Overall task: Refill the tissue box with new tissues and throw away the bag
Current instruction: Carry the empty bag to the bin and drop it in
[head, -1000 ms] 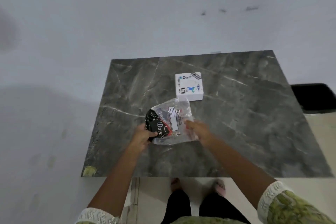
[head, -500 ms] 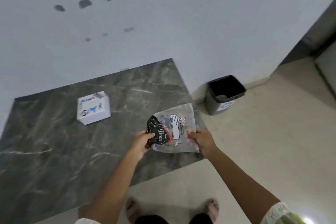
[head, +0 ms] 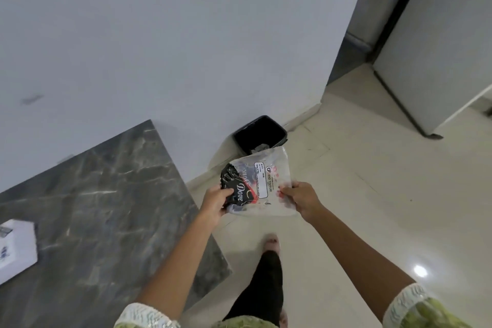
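Note:
An empty clear plastic tissue bag (head: pixel 262 181) with a black and red printed end is held in the air over the floor, flat between both hands. My left hand (head: pixel 215 201) grips its black end, my right hand (head: pixel 299 198) its right edge. A black waste bin (head: pixel 259 133) stands open against the wall just beyond the bag, with some scraps inside. The white tissue box (head: pixel 16 249) sits on the dark marble table (head: pixel 106 194) at the far left edge of view.
A white wall runs behind the table and bin. Pale tiled floor (head: pixel 372 194) spreads to the right. A grey appliance or cabinet (head: pixel 439 42) stands at the upper right. My leg and foot (head: pixel 269 269) are below the bag.
I have turned right and stepped away from the table. The bag, held in both hands, has left the tabletop and now hangs near the bin. The tissue box slid to the left edge.

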